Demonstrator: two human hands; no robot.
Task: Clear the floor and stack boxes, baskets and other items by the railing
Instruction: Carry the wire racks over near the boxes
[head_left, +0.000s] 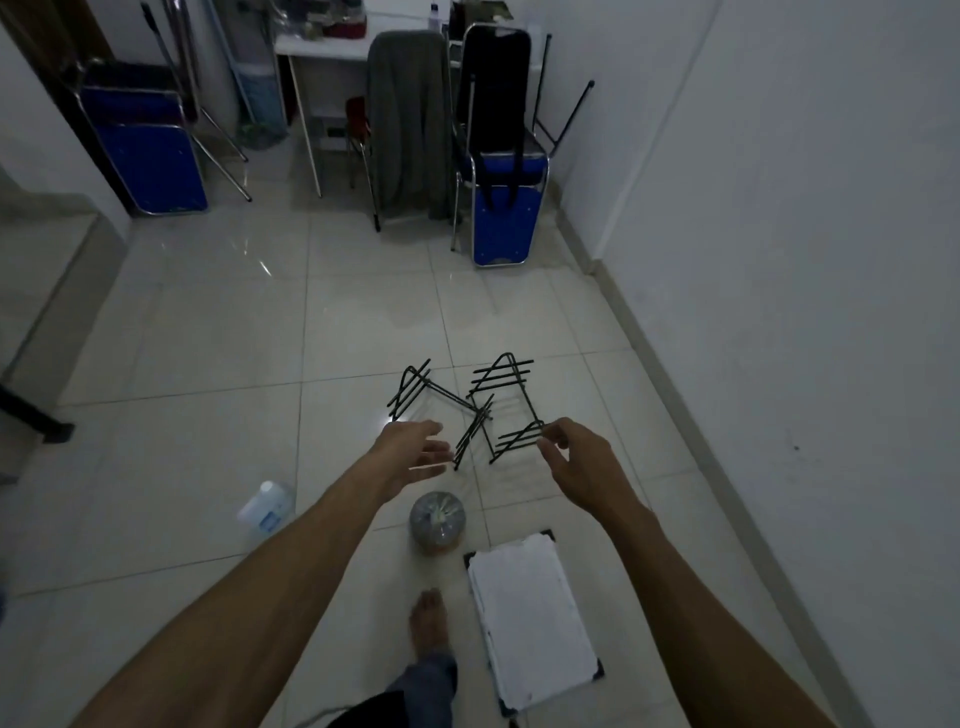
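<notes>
Left hand (415, 448) is reaching forward, fingers straight and spread, holding nothing; fingertips are sitting just beside the near-left end of a black folding wire rack (470, 410), contact not resolvable. Right hand (574, 465) is reaching forward too, fingers loosely curved, tips lying at the near-right end of the same rack; cannot tell whether they are touching or pinching the wire. The rack is standing on the pale glossy tiled floor (208, 338) between the two hands and just beyond them, its zigzag panels partly opened.

Nearer the person, below the left hand, a round clear plastic bundle with brownish contents (437, 522) is resting on the floor. Right of it a flat white rectangular board with dark corners (532, 618) is lying flat, under the right forearm. A bare foot (428, 618) is standing just left of the board. A small translucent plastic bottle with a white cap (266, 506) is lying on its side left of the left forearm.

Far end: a folded blue chair with chrome frame (143, 150) is leaning at the left; a second blue chrome chair (504, 202) and a grey cloth draped over a chair (408, 124) are standing by a white worktop (322, 47).
</notes>
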